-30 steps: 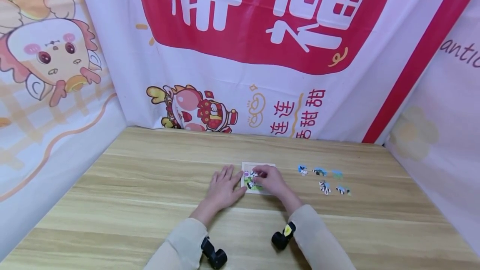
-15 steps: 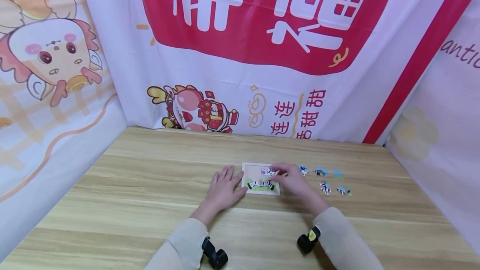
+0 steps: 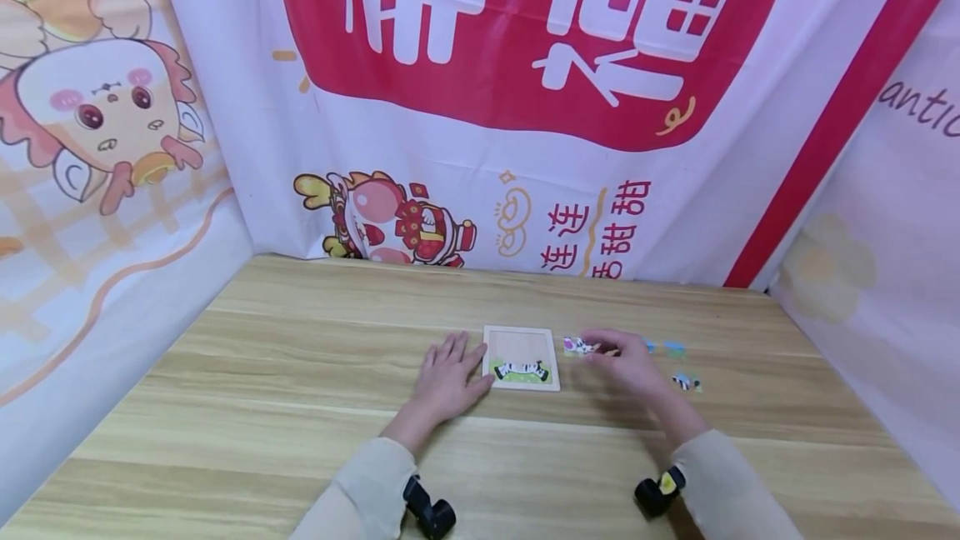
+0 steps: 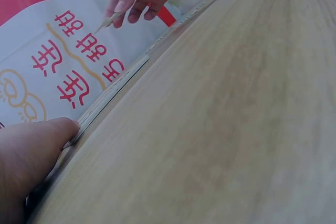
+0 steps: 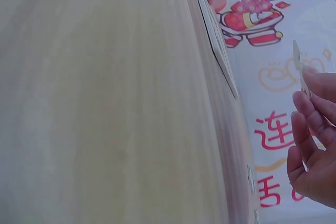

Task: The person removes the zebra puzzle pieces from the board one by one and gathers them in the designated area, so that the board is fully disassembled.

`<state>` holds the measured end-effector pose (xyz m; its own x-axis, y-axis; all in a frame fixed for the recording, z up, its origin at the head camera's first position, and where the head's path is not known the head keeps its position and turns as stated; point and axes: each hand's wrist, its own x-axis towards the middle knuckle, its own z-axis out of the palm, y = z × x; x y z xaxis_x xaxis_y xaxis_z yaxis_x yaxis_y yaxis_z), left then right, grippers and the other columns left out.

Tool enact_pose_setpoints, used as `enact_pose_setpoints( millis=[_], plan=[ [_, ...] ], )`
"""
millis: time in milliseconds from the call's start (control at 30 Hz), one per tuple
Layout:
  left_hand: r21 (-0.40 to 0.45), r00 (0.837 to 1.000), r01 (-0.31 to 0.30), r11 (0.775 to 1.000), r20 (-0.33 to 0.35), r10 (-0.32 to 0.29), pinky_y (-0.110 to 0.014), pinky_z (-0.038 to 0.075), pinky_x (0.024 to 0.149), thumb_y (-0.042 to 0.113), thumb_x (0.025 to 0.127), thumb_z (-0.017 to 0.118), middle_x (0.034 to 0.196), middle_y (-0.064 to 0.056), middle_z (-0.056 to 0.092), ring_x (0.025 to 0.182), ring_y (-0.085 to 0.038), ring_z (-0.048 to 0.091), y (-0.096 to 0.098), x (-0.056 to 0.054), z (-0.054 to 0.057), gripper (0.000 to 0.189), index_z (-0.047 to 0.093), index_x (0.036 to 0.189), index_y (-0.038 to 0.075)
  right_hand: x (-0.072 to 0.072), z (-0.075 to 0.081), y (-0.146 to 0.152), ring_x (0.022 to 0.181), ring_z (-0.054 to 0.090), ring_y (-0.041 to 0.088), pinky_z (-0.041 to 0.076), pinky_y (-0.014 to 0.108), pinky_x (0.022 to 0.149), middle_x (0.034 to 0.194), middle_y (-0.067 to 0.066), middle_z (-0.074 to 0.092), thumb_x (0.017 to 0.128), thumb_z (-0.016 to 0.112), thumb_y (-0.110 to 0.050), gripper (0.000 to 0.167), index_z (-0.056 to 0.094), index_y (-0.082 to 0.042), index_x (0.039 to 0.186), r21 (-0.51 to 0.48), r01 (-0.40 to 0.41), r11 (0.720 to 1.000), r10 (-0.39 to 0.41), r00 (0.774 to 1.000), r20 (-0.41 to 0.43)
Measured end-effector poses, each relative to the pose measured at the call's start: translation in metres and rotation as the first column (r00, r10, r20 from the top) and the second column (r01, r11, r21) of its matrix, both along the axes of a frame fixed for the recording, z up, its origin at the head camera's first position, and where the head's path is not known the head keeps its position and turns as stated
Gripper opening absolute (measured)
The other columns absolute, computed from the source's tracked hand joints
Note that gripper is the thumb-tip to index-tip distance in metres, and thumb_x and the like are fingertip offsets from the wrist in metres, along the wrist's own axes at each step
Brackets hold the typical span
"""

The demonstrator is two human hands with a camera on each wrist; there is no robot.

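Note:
A shallow square puzzle tray [image 3: 521,347] lies on the table, with joined zebra pieces [image 3: 522,372] along its near side. My left hand [image 3: 448,377] rests beside the tray's left edge, fingers spread, the thumb [image 4: 58,129] at the rim. To the right of the tray, my right hand [image 3: 630,363] pinches a jigsaw piece [image 3: 576,346] with pink and black-and-white print between thumb and fingertips. In the right wrist view that piece [image 5: 299,64] is seen edge-on, held above the tabletop.
Loose jigsaw pieces [image 3: 675,348] lie right of my right hand, one nearer piece [image 3: 684,381] among them; the hand covers others. A printed cloth [image 3: 420,123] hangs behind the wooden table [image 3: 360,315]. Black cameras [image 3: 429,508] sit on both wrists.
My right hand has carried the pinched jigsaw piece rightward, from over the tray to beside it, uncovering the tray's bare upper part. My left hand stays in place.

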<state>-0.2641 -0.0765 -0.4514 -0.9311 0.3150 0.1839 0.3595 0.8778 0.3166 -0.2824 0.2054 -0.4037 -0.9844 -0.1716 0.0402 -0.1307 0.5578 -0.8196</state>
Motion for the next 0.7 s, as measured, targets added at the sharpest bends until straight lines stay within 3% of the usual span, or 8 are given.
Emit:
enact_pose_setpoints(
  millis=[100, 267, 700],
  plan=[
    [0.000, 1.000, -0.003, 1.000, 0.006, 0.003, -0.050, 0.006, 0.098, 0.052, 0.085, 0.038, 0.139, -0.016, 0.021, 0.126, -0.032, 0.012, 0.000, 0.000, 0.000, 0.057, 0.038, 0.132, 0.018, 0.002, -0.001, 0.012, 0.085, 0.050, 0.021, 0.043, 0.032, 0.069, 0.095, 0.006, 0.057, 0.077, 0.064, -0.015, 0.030, 0.060, -0.010, 0.106, 0.012, 0.000, 1.000, 0.001, 0.999, -0.037],
    [0.003, 1.000, -0.005, 1.000, 0.010, 0.005, -0.050, 0.006, 0.098, 0.052, 0.085, 0.037, 0.139, -0.016, 0.021, 0.126, -0.032, 0.012, 0.000, 0.001, 0.001, 0.057, 0.038, 0.132, 0.018, 0.005, -0.003, 0.030, 0.085, 0.049, 0.021, 0.042, 0.032, 0.070, 0.095, 0.006, 0.057, 0.077, 0.063, -0.018, 0.030, 0.059, -0.009, 0.106, 0.052, 0.001, 0.999, 0.001, 1.000, -0.031],
    [0.010, 1.000, 0.005, 1.000, 0.006, -0.005, -0.051, 0.007, 0.098, 0.052, 0.085, 0.038, 0.138, -0.016, 0.021, 0.126, -0.033, 0.012, -0.001, -0.001, -0.002, 0.058, 0.038, 0.131, 0.017, 0.005, -0.016, 0.055, 0.080, 0.050, 0.020, 0.044, 0.027, 0.066, 0.093, 0.013, 0.058, 0.077, 0.063, -0.008, 0.034, 0.056, 0.004, 0.108, 0.013, 0.005, 1.000, -0.004, 0.999, -0.053]
  ],
)
